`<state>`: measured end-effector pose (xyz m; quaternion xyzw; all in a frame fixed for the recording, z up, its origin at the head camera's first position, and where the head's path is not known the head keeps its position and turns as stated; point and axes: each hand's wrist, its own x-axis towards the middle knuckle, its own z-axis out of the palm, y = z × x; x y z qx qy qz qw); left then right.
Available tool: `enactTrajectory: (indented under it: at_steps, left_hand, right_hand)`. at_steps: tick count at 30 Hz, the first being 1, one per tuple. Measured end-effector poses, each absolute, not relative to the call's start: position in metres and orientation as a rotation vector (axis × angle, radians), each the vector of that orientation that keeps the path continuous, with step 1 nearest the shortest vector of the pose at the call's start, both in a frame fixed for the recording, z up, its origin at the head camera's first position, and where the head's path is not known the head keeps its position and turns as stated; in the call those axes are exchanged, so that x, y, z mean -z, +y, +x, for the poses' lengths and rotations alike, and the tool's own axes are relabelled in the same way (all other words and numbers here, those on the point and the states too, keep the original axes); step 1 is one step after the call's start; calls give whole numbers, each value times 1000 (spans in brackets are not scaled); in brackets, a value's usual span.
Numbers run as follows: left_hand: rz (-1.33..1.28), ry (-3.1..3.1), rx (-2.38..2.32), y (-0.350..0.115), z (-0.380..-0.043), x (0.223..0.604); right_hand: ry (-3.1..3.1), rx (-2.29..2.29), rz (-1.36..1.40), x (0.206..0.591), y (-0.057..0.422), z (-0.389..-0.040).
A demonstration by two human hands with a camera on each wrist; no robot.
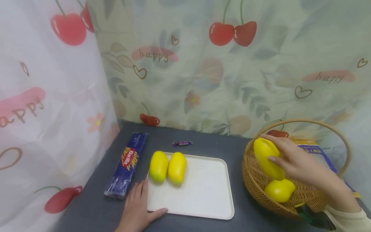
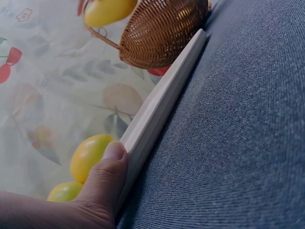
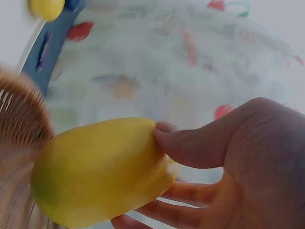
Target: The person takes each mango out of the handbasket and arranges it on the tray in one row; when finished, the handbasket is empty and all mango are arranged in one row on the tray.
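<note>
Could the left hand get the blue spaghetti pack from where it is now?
Probably yes. The left hand only touches the corner of the white tray, with its fingers fairly straight, and the blue spaghetti pack lies right beside it, with nothing seen in between.

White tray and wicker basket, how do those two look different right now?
The white tray is shallow and rectangular; the wicker basket is deep and rounded, with an arched handle. The tray's surface is smooth and pale, while the basket is woven and brown. Two yellow fruits lie on the tray; one shows resting in the basket. Both stand on the dark table.
</note>
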<state>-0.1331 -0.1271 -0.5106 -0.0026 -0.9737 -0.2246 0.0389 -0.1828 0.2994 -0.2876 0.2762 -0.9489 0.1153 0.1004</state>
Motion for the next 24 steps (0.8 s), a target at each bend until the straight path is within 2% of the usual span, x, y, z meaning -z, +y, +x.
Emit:
enactTrajectory:
  at_steps: [7, 18, 24]
  left_hand:
    - [-8, -2981, 683, -127, -134, 512]
    - [-12, -2976, 692, -128, -133, 511]
    - [-20, -2972, 699, -128, -133, 509]
  right_hand:
    - [-2681, -457, 993, 283, 271, -173]
    - [-2706, -976, 1010, 310, 223, -173]
    - [-2807, -1320, 760, 331, 198, -176]
